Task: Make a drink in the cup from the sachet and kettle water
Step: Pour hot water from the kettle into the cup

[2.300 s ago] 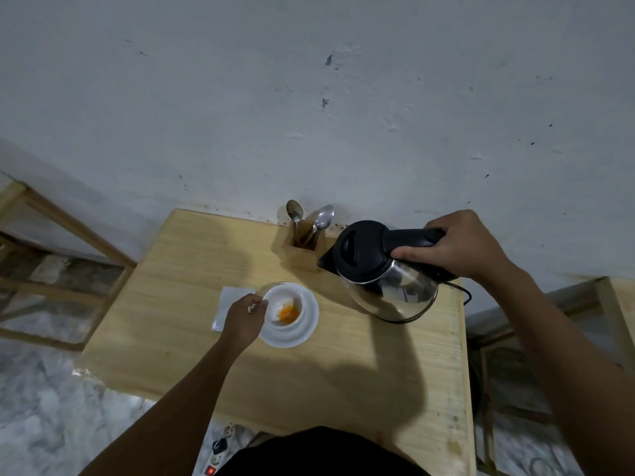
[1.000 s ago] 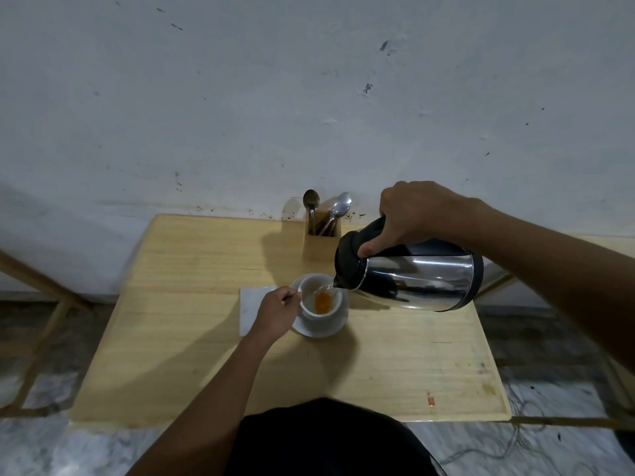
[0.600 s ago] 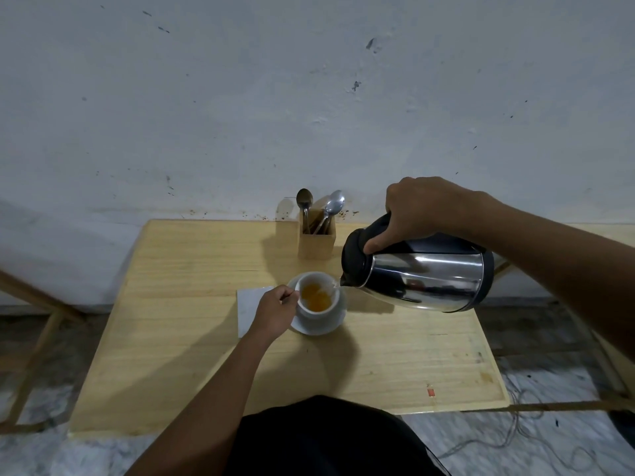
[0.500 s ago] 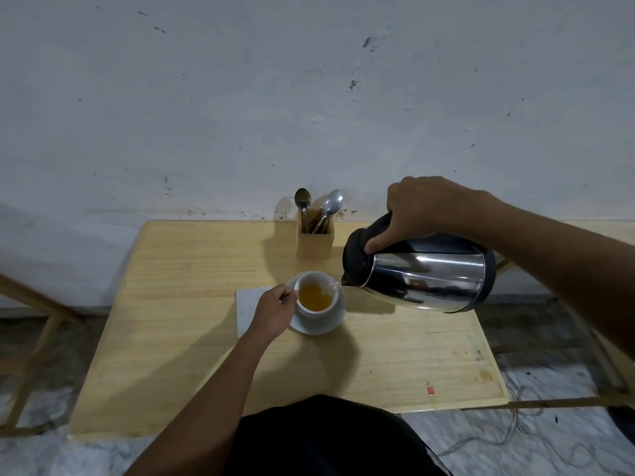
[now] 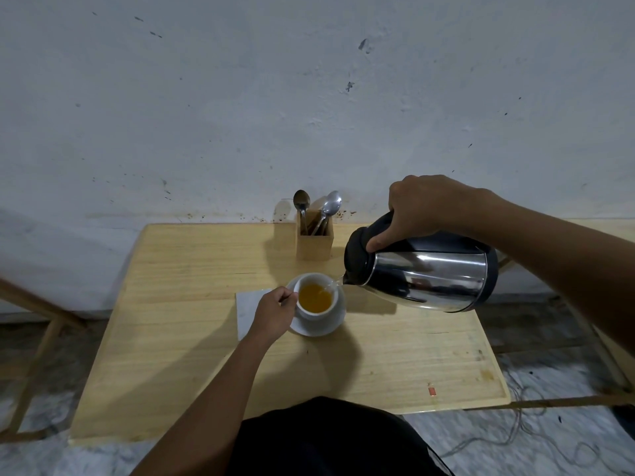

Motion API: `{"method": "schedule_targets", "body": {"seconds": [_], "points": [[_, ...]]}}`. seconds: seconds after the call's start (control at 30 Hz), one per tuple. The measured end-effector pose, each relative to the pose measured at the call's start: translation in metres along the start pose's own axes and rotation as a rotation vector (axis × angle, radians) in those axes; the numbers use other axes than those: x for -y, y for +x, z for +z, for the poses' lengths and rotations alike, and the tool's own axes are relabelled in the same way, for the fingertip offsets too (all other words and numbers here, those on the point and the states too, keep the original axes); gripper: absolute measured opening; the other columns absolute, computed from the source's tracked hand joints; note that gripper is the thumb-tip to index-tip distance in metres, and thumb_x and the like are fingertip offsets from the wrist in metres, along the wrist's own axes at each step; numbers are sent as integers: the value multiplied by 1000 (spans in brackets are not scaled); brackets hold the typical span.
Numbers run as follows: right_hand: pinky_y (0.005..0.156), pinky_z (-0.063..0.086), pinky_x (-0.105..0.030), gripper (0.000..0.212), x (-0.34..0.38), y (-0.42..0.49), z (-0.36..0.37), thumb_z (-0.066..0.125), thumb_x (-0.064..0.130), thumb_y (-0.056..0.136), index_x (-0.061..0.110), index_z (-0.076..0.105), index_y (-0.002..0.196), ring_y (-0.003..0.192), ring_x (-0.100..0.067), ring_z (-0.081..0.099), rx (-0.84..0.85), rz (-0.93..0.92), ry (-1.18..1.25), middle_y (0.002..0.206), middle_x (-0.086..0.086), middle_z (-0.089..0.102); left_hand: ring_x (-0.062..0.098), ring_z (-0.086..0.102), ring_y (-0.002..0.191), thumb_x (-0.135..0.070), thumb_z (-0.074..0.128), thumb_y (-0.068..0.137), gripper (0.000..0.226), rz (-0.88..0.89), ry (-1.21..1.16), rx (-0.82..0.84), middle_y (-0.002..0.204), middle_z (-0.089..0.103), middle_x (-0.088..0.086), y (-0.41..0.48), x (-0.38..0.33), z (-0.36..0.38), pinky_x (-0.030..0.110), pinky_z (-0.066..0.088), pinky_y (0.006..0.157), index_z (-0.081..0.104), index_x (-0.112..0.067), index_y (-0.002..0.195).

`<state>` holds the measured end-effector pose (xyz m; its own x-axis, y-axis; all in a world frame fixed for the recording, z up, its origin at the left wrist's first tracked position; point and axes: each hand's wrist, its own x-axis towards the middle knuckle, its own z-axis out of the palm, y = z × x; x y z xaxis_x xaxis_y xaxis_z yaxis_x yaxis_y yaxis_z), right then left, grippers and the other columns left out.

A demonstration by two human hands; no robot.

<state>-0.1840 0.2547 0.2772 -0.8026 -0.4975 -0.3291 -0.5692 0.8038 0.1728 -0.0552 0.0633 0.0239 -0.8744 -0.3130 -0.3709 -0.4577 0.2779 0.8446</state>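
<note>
A white cup (image 5: 314,312) stands on a white saucer (image 5: 330,326) in the middle of the wooden table (image 5: 192,355); orange liquid fills most of it. My left hand (image 5: 275,312) grips the cup's handle on its left side. My right hand (image 5: 422,206) holds the black handle of a steel kettle (image 5: 426,278), tipped almost level, spout over the cup's right rim. A thin stream of water runs from the spout into the cup. A white sachet (image 5: 247,310) lies flat left of the saucer, partly under my left hand.
A wooden holder (image 5: 314,242) with two spoons stands at the table's back edge against the white wall. Wooden frames sit on the floor at the left and right. A thin cord lies on the marble floor at the lower right.
The orange liquid in the cup has risen as water keeps pouring. Kettle and both hands stay almost where they were.
</note>
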Motion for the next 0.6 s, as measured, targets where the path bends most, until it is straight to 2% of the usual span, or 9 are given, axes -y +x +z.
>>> {"method": "schedule_targets", "body": {"seconds": [0.17, 0.4, 0.6], "points": [[53, 34, -28, 70, 0, 0, 0, 64, 83, 59, 17, 39, 63, 54, -13, 45, -3, -6, 2, 61, 2, 49, 10, 51, 65, -24, 51, 97, 22, -11, -1, 1, 72, 58, -1, 0, 1, 0, 24, 41, 57, 64, -10, 88], [52, 32, -27, 70, 1, -3, -1, 65, 82, 60, 18, 37, 63, 55, -12, 44, 11, 7, 5, 63, 3, 48, 6, 48, 64, -24, 50, 97, 21, -6, 14, -6, 71, 56, -3, -2, -2, 0, 19, 36, 55, 62, -10, 88], [52, 33, -27, 69, 1, -4, 0, 64, 83, 59, 19, 39, 66, 57, -12, 47, 13, 16, 4, 66, 3, 51, 7, 50, 66, -24, 50, 97, 22, 1, 8, -12, 74, 58, -2, -1, -1, 1, 19, 38, 57, 64, -8, 90]]}}
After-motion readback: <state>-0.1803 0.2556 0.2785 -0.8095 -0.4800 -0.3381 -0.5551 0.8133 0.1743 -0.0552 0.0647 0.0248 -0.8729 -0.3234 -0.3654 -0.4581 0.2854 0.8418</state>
